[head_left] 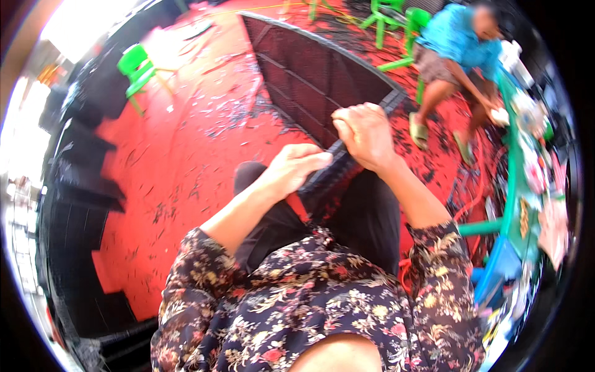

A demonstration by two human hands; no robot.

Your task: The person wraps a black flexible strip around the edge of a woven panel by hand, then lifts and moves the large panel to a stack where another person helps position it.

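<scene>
Black framed mesh panel [310,71], near edge clenched in left hand [296,166] and right hand [367,133], glossy red sheet flooring [170,164] below

Black mesh panel [310,68]: broad, bordered by a dark grey rim [395,98]. Crossed by several thin, lighter lines, with a red tint visible through the mesh. Set obliquely above the red floor [180,167], well apart from its left edge, extending toward its far edge. Near end partly hidden.
</scene>
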